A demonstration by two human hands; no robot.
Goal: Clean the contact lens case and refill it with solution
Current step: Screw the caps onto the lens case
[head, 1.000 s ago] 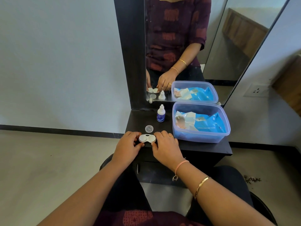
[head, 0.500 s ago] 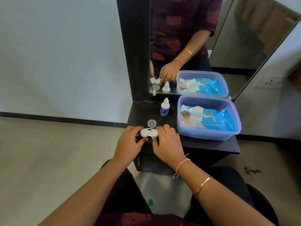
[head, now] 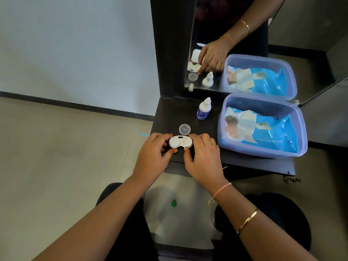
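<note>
Left grip (head: 152,153) and right grip (head: 204,157) are closed round the lens case (head: 180,142); it could be flicked off the table (head: 169,113) edge.

- A clear plastic tub (head: 263,152) stood on the right side of the dark shelf (head: 169,113).
- A blue packet (head: 271,130) lay inside it.
- A mirror (head: 301,25) rose behind the shelf.

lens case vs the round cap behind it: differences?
The lens case is opaque white with two lobes; the cap is clear, single and round. The left hand and right hand pinch the case; the cap lies untouched. Both are at the front of the dark shelf.
</note>
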